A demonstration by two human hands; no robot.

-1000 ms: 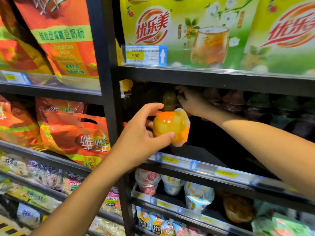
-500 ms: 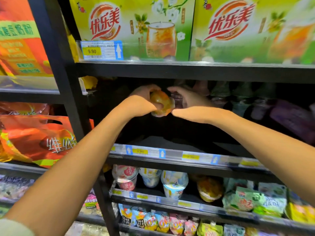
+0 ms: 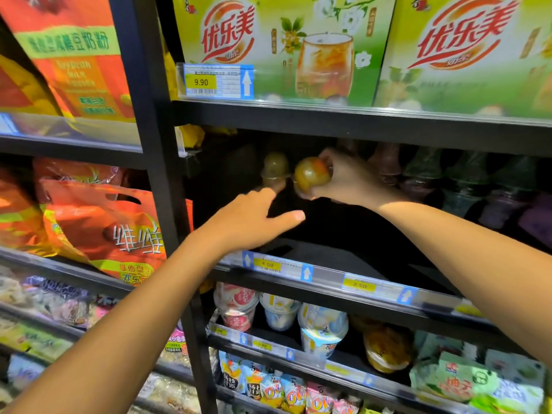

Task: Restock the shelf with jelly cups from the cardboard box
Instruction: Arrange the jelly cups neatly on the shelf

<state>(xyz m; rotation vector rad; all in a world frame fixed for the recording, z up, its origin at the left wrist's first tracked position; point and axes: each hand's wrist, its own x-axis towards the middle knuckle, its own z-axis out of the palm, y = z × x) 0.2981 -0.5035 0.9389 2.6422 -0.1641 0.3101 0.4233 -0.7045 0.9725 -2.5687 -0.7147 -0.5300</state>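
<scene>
An orange jelly cup (image 3: 311, 174) is held deep inside the dark middle shelf (image 3: 328, 274), with my right hand (image 3: 346, 180) shut around it from the right. Just to its left stand two stacked yellowish jelly cups (image 3: 274, 172) at the back of the shelf. My left hand (image 3: 254, 222) hovers below and in front of them, fingers spread, holding nothing. More stacked jelly cups in purple and green (image 3: 424, 177) line the shelf's back on the right. The cardboard box is out of sight.
Green drink boxes (image 3: 277, 49) fill the shelf above, behind a 9.90 price tag (image 3: 218, 82). Orange bags (image 3: 98, 228) hang in the left bay beyond a black upright (image 3: 161, 174). Lower shelves hold pudding cups (image 3: 279, 313) and small packets (image 3: 268, 386).
The orange jelly cup has passed from my left hand to my right hand. My left hand has let go and drawn back down and toward me, now open.
</scene>
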